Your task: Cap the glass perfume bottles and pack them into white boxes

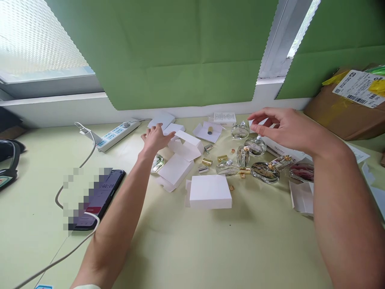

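Observation:
My left hand (pixel 156 139) reaches over the white boxes at the back left, fingers spread, with nothing seen in it. Beside it lie an opened white box (pixel 177 168) and a glass bottle (pixel 157 163), partly hidden by my wrist. My right hand (pixel 275 125) hovers at the back right, fingers bent and apart, near a clear perfume bottle (pixel 240 131) and another bottle (pixel 255 146). More glass bottles, one dark oval bottle (pixel 265 172) among them, lie below that hand. Gold caps (pixel 207 162) and a silver cap (pixel 203 169) are scattered between the hands. A closed white box (pixel 210 190) sits in front.
A power strip (pixel 118 135) and a phone (pixel 102 200) with a white cable (pixel 57 263) are on the left. At the back right stands a cardboard carton (pixel 345 106). Green blinds (pixel 186 52) hang behind the table. Headphones (pixel 12 160) rest at the left edge.

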A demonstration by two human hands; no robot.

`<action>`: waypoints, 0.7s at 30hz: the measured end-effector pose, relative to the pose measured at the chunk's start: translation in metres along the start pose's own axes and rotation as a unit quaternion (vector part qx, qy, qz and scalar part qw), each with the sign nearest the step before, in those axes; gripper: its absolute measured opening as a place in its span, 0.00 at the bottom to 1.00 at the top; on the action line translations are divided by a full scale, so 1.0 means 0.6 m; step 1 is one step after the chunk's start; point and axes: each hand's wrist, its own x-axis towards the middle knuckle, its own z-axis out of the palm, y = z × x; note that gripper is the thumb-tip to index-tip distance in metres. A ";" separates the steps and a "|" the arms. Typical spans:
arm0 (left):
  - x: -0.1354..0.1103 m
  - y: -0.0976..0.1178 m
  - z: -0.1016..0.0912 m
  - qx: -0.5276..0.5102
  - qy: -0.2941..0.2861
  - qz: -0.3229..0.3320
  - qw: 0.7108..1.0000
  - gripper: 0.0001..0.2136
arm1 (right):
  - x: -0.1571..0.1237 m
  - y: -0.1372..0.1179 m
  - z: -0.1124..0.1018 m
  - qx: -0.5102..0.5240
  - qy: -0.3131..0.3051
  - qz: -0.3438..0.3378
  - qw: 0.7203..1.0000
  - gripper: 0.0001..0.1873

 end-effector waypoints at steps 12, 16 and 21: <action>-0.103 0.132 -0.002 -0.014 -0.034 0.486 0.873 0.12 | 0.001 0.001 -0.002 0.004 -0.001 -0.019 1.000 0.17; -0.099 0.128 0.031 0.077 -0.053 0.498 0.862 0.12 | -0.003 0.001 -0.005 0.012 -0.005 -0.034 0.999 0.16; -0.092 0.122 0.034 0.077 -0.062 0.461 0.882 0.14 | -0.006 -0.001 -0.007 0.020 0.004 -0.046 0.999 0.15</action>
